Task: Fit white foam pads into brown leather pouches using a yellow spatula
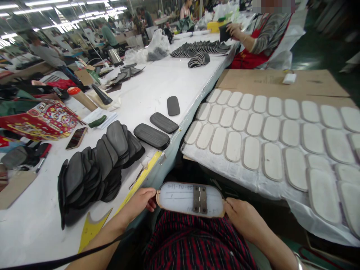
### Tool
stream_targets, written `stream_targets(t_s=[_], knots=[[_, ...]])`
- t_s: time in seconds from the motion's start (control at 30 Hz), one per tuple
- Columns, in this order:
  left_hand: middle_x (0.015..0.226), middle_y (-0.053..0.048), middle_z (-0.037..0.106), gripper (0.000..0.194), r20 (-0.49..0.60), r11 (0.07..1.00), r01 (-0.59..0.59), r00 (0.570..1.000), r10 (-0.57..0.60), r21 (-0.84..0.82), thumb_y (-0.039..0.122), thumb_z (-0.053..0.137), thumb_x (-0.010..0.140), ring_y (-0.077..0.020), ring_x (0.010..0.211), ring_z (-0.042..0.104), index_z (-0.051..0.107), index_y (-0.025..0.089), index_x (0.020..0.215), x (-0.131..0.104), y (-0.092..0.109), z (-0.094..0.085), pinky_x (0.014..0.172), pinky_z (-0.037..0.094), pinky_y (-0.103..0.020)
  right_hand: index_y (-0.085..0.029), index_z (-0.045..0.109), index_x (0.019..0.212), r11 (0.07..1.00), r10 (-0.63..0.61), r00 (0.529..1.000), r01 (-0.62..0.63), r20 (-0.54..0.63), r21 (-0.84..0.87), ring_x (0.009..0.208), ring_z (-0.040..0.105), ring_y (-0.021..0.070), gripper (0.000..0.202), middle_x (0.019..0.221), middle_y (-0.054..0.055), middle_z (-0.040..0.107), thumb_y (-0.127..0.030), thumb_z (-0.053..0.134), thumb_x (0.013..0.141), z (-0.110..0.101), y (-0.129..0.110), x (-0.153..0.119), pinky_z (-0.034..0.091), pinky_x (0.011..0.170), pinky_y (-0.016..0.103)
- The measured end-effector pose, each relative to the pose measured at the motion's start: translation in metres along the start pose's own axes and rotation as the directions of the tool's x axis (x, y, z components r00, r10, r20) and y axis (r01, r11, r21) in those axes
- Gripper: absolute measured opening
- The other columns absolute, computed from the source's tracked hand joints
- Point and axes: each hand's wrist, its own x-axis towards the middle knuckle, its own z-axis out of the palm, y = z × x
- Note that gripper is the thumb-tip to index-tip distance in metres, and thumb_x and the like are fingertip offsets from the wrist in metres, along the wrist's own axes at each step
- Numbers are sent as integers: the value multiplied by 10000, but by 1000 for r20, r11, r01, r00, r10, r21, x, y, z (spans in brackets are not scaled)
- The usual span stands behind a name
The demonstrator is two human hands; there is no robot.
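Between my two hands, above my lap, is an oval plastic template (177, 199) of milky white, with pen marks and a metal hinge (200, 200) across it. A thin tan edge of material shows around its rim. My left hand (144, 199) pinches the left end, and my right hand (240, 215) grips the right end. Dark grey oval pads (152, 135) lie on the table to the upper left of the template. Overlapping piles of dark pads (108, 150) sit further left. To the right, rows of white oval pieces with grey rims (272, 160) cover a board.
The white table (168, 80) carries a phone (76, 138), a red patterned box (45, 118) and a green cucumber-like item (97, 121). Yellow tape (140, 178) runs along its edge. Cardboard (270, 80) lies behind the white pieces. A co-worker's hand (236, 30) holds a dark piece across the table.
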Motion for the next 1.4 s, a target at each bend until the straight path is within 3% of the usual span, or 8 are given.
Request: stream_targets(t_s=[0.1,0.3,0.53,0.67,0.8,0.93,1.27,1.4], knots=[[614,-6,547,376,3,1000,-22,1000,22,22,502,343,764,-152,570,549,525,187,670,-2,3,2,515,447,-252,-177,532,644,986,-19,998,10,53,166,631,598,162,399,645,56,633,-336,277,906,-1,6,0,365,590,251],[547,-8,554,339,-78,773,-133,970,230,620,432,347,809,-185,575,554,506,203,618,5,-1,10,553,358,-269,-139,554,678,786,64,971,-192,232,588,508,600,147,452,617,81,647,-329,205,894,6,17,3,452,498,231],[489,-2,545,392,-10,772,-135,984,180,621,420,264,846,-189,524,570,524,205,647,18,-17,7,535,362,-274,-141,548,654,802,127,977,-201,168,562,486,607,160,419,617,84,655,-324,248,883,11,16,6,468,470,246],[513,-9,548,392,-4,744,-149,980,200,652,424,260,845,-195,556,576,497,211,616,16,-13,6,535,360,-273,-142,564,697,890,117,989,-146,94,431,512,617,151,341,603,56,649,-350,363,876,9,10,2,439,506,221],[622,-55,609,369,14,673,-189,967,256,716,381,253,838,-232,689,602,493,212,614,14,-8,7,615,372,-303,-145,597,730,991,64,997,-69,42,112,548,628,127,340,640,46,666,-261,326,900,2,0,-2,430,566,203],[722,-92,649,367,26,623,-204,959,282,755,360,230,848,-252,756,614,510,203,670,13,-8,9,679,373,-334,-143,637,753,985,20,998,-10,60,-170,682,649,145,330,692,67,676,-194,344,896,-8,-10,1,437,651,212],[779,-98,664,349,50,557,-218,952,301,801,320,229,853,-250,795,621,515,200,694,18,-3,7,698,379,-336,-53,676,863,931,6,992,41,128,-363,951,607,287,242,940,210,661,-132,452,820,-22,-31,14,459,777,344],[802,-111,664,353,47,523,-215,948,315,825,309,216,851,-263,819,619,513,195,700,15,-1,8,726,386,-352,-62,685,762,938,27,975,52,220,-343,717,661,201,319,747,145,691,-119,384,852,-27,-33,18,495,636,271]])
